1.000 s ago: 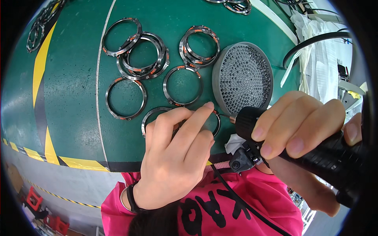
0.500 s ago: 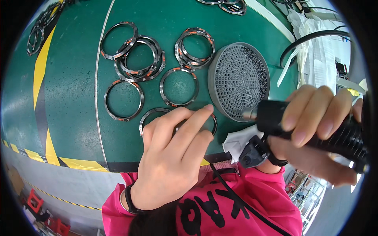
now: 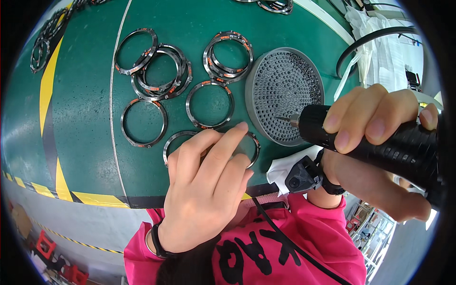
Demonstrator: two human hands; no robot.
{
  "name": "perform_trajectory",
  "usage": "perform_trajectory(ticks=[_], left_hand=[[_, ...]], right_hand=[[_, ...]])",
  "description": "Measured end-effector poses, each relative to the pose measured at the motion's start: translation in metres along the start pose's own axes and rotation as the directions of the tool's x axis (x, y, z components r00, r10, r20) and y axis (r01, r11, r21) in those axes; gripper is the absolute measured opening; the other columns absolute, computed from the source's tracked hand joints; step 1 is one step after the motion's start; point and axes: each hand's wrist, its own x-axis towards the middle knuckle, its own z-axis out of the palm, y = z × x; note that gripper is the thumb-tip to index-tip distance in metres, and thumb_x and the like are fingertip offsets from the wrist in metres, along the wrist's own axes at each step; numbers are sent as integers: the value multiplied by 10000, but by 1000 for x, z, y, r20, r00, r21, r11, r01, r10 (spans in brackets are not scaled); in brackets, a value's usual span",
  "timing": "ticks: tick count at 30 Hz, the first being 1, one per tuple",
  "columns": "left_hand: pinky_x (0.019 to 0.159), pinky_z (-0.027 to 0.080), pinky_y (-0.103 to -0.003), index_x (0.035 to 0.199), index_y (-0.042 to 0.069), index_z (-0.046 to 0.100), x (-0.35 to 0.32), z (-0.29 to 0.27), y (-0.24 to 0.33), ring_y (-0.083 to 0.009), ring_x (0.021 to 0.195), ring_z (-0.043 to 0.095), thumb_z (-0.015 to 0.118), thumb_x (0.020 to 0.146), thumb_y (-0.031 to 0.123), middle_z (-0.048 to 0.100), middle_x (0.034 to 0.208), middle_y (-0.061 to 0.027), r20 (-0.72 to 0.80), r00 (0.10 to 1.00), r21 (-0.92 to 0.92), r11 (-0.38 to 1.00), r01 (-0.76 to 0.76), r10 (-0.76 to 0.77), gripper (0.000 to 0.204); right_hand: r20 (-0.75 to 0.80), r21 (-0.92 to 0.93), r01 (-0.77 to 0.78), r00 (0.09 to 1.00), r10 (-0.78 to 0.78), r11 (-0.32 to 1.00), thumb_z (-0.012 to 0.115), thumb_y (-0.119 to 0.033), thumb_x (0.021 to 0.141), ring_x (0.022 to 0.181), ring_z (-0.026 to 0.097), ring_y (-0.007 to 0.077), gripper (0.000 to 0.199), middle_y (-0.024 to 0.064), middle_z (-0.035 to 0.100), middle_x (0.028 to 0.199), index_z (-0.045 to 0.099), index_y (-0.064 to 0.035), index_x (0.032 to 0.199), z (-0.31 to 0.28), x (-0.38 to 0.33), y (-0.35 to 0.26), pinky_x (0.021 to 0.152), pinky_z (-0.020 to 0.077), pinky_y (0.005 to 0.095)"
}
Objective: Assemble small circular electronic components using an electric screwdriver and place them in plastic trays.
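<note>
My right hand is wrapped around a black electric screwdriver. Its thin bit points left, over a round grey tray dotted with holes and holding small dark screws, mostly along its right side. Near the table's front edge, my left hand lies over a dark metal ring, fingers bent and gripping it; part of the ring is hidden beneath the hand. Just beyond lies another ring with orange markings, and a single ring sits to its left.
Overlapping rings and a stacked pair lie farther back on the green table. More rings are at the far left. White plastic wrap and a black cable are at the right.
The screwdriver has moved slightly left and away from me, so its bit reaches farther over the tray. My left hand stays on the ring. The view has shifted a little.
</note>
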Motion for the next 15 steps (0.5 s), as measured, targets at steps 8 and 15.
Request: perform_trajectory(ticks=[8,15], left_hand=[[804,396,-376,799,47,616,0,0,-1,-272,936,539,757,606,76,629,1171,-79,-11,1000,14,1000,-6,6,241],[795,398,-376,808,44,629,1,0,0,-265,916,543,755,602,70,633,1165,-76,-24,1000,-8,1000,-15,15,243]], right_hand=[[169,-227,-126,971,167,966,605,-434,751,629,574,200,439,68,564,837,540,-66,980,2,-20,-13,506,454,324],[271,-444,-193,902,337,875,592,-328,758,648,586,210,292,61,585,834,570,-77,906,24,-16,5,512,455,330]])
